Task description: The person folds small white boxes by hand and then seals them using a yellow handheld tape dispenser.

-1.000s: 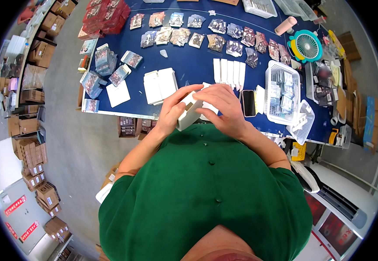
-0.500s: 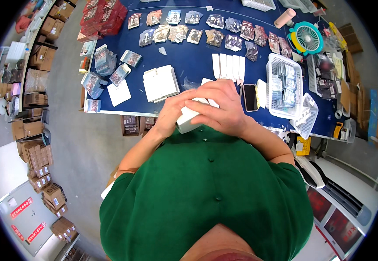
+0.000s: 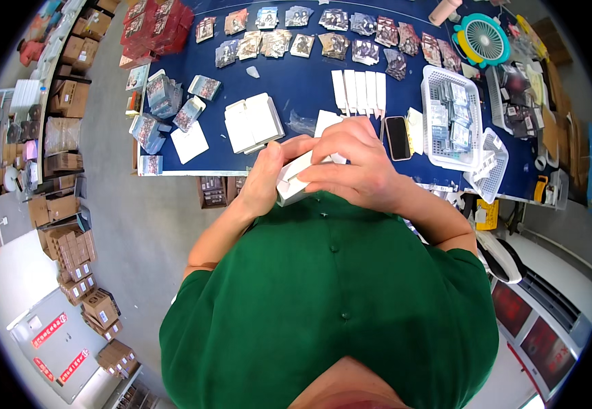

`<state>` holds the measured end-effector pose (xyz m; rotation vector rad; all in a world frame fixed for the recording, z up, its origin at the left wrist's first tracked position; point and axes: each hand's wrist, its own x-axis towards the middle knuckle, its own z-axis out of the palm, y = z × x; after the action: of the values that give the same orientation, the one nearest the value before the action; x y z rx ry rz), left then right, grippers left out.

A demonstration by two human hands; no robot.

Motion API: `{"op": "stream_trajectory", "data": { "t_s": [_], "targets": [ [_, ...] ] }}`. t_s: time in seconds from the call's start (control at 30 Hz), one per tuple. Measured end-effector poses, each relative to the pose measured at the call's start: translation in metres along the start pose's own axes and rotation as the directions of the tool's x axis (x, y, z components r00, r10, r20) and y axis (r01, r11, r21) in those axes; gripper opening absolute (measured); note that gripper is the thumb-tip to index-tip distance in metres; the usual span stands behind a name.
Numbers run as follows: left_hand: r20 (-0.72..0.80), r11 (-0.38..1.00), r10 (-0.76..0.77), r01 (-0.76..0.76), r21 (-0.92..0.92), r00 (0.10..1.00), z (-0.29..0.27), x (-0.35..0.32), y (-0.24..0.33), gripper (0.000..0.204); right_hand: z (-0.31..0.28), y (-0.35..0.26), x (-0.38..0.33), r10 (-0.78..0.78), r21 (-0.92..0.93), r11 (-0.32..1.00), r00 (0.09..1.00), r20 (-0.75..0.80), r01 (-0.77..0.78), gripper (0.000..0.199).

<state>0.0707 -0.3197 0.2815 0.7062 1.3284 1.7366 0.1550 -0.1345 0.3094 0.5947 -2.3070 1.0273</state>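
Against chest, left hand (image 3: pixel 263 178) and right hand (image 3: pixel 354 163) clasp box (image 3: pixel 294 183).

Bright, even overhead light with soft, faint shadows. A round black border frames the fisheye view; straight edges bow strongly near the rim. Centre sharp, far-edge details small and smeared.

1. Left hand (image 3: pixel 269 178) and right hand (image 3: pixel 357 167) grip a small white box (image 3: pixel 294 183) — held over the blue table's (image 3: pixel 303 75) near edge.
2. A white basket (image 3: pixel 449 116) sits near its right edge — a black phone (image 3: pixel 397 138) beside it.
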Motion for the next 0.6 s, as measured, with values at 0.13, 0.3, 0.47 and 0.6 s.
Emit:
{"op": "stream_trajectory", "data": {
  "t_s": [0.13,0.3,0.47,0.6],
  "targets": [
    [0.089,0.989,0.068,-0.079,0.128,0.994,-0.004,0.007,-0.002,0.095,0.005,0.005,-0.004,0.181,0.184,0.967,0.983,-0.017,-0.175,0.038],
    [0.112,0.982,-0.178,0.169,0.081,0.978,-0.008,0.023,-0.014,0.101,-0.008,0.024,-0.011,0.349,0.321,0.830,0.874,0.337,-0.455,0.035],
    [-0.298,0.966,-0.153,0.205,0.155,0.942,-0.028,0.036,-0.098,0.068,0.012,0.065,-0.045,0.580,0.510,0.539,0.734,0.352,-0.670,0.021],
    [-0.228,0.681,0.143,0.071,0.729,0.963,0.008,0.043,-0.115,0.111,0.028,0.113,-0.068,0.909,0.260,0.311,0.366,0.200,-0.914,0.032]
  ]
}}
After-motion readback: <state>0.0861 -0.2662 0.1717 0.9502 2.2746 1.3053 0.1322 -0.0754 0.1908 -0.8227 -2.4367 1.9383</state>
